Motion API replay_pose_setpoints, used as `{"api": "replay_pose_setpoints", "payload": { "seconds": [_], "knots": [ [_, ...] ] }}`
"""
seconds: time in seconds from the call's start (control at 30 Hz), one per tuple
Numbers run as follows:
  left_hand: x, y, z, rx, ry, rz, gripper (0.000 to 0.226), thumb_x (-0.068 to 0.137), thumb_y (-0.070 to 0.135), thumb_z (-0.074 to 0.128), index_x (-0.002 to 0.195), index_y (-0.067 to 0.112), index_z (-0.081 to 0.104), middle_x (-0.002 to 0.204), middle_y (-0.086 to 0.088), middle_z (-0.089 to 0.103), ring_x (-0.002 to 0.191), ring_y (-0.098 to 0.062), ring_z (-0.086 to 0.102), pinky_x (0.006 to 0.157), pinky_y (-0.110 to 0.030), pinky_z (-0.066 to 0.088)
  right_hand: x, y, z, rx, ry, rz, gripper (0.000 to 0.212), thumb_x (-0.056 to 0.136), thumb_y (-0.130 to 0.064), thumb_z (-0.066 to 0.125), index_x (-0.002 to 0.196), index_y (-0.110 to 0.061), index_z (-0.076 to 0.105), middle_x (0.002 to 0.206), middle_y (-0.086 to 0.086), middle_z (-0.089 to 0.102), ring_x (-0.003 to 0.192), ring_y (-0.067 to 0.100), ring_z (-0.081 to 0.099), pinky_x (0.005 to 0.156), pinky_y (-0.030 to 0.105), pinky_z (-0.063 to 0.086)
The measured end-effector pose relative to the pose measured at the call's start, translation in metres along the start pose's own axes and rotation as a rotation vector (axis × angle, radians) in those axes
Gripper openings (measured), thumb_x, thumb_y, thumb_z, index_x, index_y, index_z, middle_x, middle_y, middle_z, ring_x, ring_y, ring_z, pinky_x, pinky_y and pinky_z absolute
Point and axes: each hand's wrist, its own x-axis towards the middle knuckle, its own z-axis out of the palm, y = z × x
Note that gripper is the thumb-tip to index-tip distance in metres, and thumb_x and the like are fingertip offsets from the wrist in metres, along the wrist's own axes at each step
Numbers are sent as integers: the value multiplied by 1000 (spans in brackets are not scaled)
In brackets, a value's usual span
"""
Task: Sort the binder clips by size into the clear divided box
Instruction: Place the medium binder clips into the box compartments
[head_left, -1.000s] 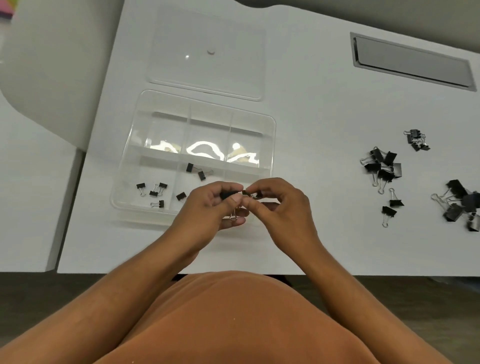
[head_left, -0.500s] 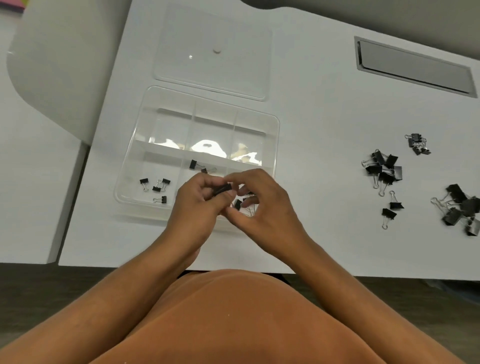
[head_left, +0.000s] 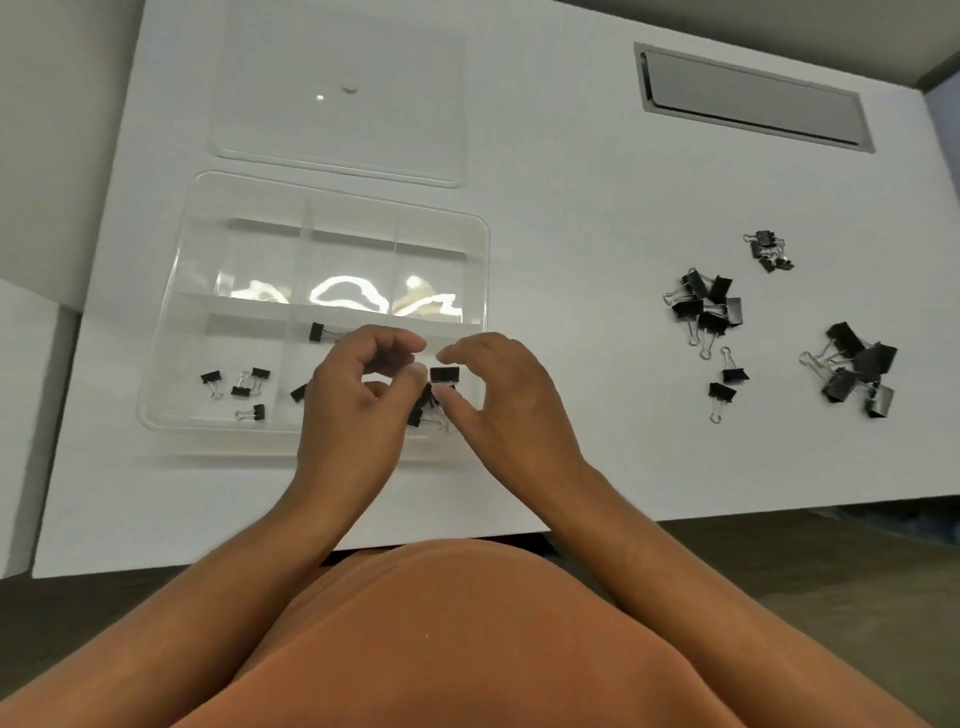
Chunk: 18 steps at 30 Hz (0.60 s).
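The clear divided box (head_left: 332, 191) lies on the white table in front of me. Both hands hover over its near right compartment. My left hand (head_left: 358, 400) has loosely curled fingers with thumb and forefinger apart. My right hand (head_left: 498, 395) is spread and relaxed. Between them is a black binder clip (head_left: 444, 374) with no finger round it, and more clips (head_left: 422, 410) lie below, partly hidden. Several small clips (head_left: 240, 389) sit in the near left compartment. One clip (head_left: 316, 331) lies in the near middle compartment. The far compartments hold none.
The box's clear lid (head_left: 337, 88) lies flat behind the box. To the right on the table are a medium clip pile (head_left: 706, 309), two loose clips (head_left: 727, 384), a small-clip cluster (head_left: 769, 250) and a large-clip pile (head_left: 857, 371). A grey cable slot (head_left: 753, 98) is far right.
Both hands moved forward from the box's near rim to over the near right compartment. The fingers that pinched clips together have opened, and a clip now sits free between them.
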Motion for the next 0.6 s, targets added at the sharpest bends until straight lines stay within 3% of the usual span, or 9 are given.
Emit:
{"api": "replay_pose_setpoints", "payload": {
  "seconds": [0.13,0.33,0.47,0.6],
  "knots": [
    [-3,11,31,28,-119,77,17,95,9,68,101,24,71,97,9,71,90,-9,69,75,-18,53,-12,17,-24,170,151,154,14,97,-21,70,110,-25,73,108,-16,69,94,3,63,79,11,46],
    [1,27,107,217,-368,201,17,94,12,70,101,27,70,100,15,69,98,-1,66,78,-11,53,-38,82,-66,256,322,388,16,97,-15,65,107,-24,73,103,-15,69,90,8,66,72,14,49],
    [3,28,166,358,-524,216,17,95,15,68,103,29,69,104,14,68,99,-2,65,81,-18,57,-58,150,-93,-26,360,421,18,99,-18,63,114,-23,71,107,-8,65,92,10,60,76,25,53],
    [3,22,223,450,-648,154,15,94,17,69,106,27,71,103,12,69,99,-4,67,87,-29,59,-65,225,-114,-307,338,473,23,95,-24,70,117,-18,70,118,6,62,106,25,55,82,41,56]
  ]
}}
